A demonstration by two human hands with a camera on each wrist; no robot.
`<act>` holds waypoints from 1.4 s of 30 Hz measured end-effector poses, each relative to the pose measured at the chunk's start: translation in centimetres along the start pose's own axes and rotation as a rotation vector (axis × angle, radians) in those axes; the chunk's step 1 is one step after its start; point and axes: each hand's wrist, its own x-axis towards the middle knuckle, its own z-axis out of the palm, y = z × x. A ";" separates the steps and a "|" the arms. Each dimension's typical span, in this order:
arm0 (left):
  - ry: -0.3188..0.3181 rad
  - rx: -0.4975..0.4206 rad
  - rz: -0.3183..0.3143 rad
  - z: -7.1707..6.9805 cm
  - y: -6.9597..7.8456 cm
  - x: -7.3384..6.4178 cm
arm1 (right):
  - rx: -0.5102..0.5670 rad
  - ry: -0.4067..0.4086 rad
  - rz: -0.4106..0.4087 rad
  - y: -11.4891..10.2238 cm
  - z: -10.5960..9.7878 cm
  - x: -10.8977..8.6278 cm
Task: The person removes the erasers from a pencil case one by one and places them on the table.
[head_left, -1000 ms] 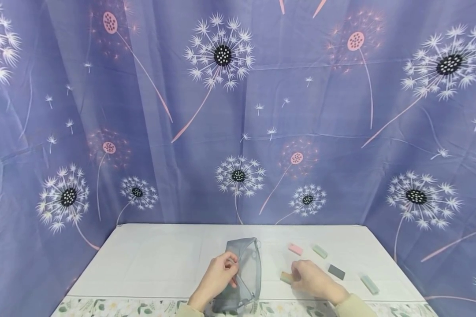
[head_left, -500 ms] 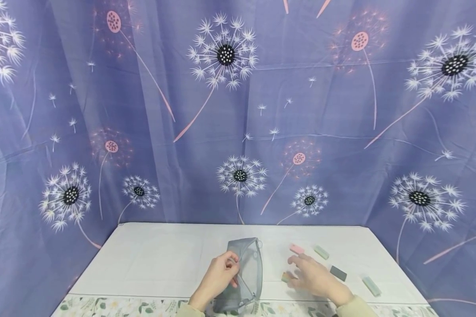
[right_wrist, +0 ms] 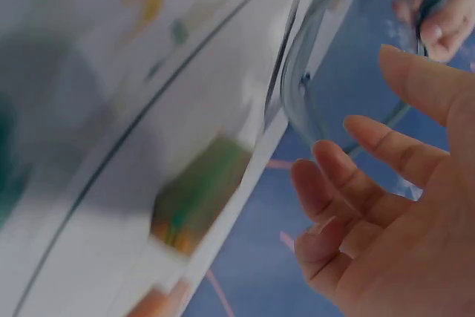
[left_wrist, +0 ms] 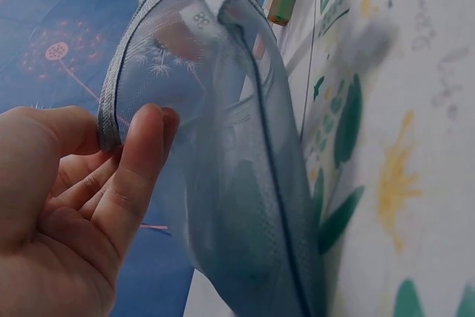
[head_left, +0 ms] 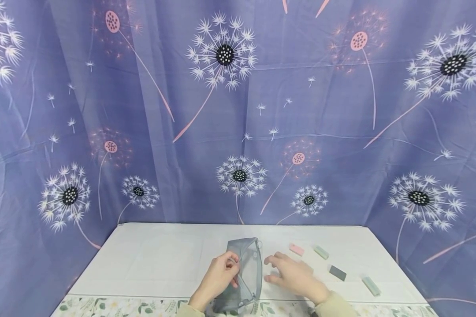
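Note:
My left hand [head_left: 218,275] pinches the zippered edge of a translucent grey-blue mesh pouch [head_left: 251,264] between thumb and fingers. In the left wrist view the pouch [left_wrist: 237,168] gapes at its mouth, with zip tape along the rim. Just right of that mouth is my right hand [head_left: 291,275], fingers spread and slightly bent, holding nothing. Whether its fingertips touch the rim, I cannot tell. A small green-and-orange block [right_wrist: 200,194], blurred in the right wrist view, lies on the table near the right hand; in the head view that hand hides it.
Right of my right hand lie a pink block [head_left: 296,249], a pale green block [head_left: 321,252], a dark grey block [head_left: 337,273] and another pale green one [head_left: 370,285]. The white table [head_left: 154,259] has a floral front strip [head_left: 123,306]. A purple dandelion curtain [head_left: 190,176] encloses it.
My right hand has come off the green-and-orange block, its fingers spreading, and moved left to the pouch's mouth. My left hand keeps its pinch on the pouch and has barely moved.

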 end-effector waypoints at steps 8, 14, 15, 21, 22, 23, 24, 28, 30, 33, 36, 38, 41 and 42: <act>-0.002 -0.006 -0.008 -0.1 0.0 0.0 | 0.129 -0.109 -0.130 -2.4 1.8 2.5; 0.001 -0.017 0.005 0.1 0.5 -0.1 | 0.108 -0.169 -0.160 -2.7 3.6 3.6; 0.002 -0.018 0.009 0.1 0.6 -0.1 | 0.118 -0.176 -0.157 -2.7 3.9 3.7; 0.006 0.009 0.012 0.0 0.8 -0.1 | 0.158 -0.205 -0.135 -2.9 4.6 4.3; 0.006 0.013 0.012 -0.1 0.8 -0.1 | 0.167 -0.212 -0.129 -2.9 4.6 4.5; 0.007 0.014 0.015 -0.1 0.8 0.0 | 0.177 -0.219 -0.123 -3.0 4.6 4.6; 0.008 0.016 0.018 -0.2 0.9 0.0 | 0.189 -0.228 -0.115 -3.0 4.6 4.7; 0.017 0.018 0.030 -0.4 0.9 0.2 | 0.262 -0.245 -0.086 -3.1 4.6 5.2; 0.022 0.021 0.029 -0.5 0.9 0.3 | 0.273 -0.251 -0.079 -3.2 4.6 5.4; 0.028 0.023 0.026 -0.7 1.0 0.2 | 0.276 -0.263 -0.068 -3.4 4.7 5.7; 0.028 0.015 0.027 -0.7 1.1 0.2 | 0.272 -0.269 -0.048 -3.6 4.8 5.8; 0.024 0.011 0.027 -0.7 1.2 0.1 | 0.250 -0.264 -0.039 -3.6 4.9 5.8; 0.019 0.008 0.023 -0.7 1.2 0.0 | 0.202 -0.254 -0.041 -3.6 4.9 5.7; 0.018 0.006 0.024 -0.7 1.2 0.0 | 0.179 -0.250 -0.048 -3.5 4.9 5.7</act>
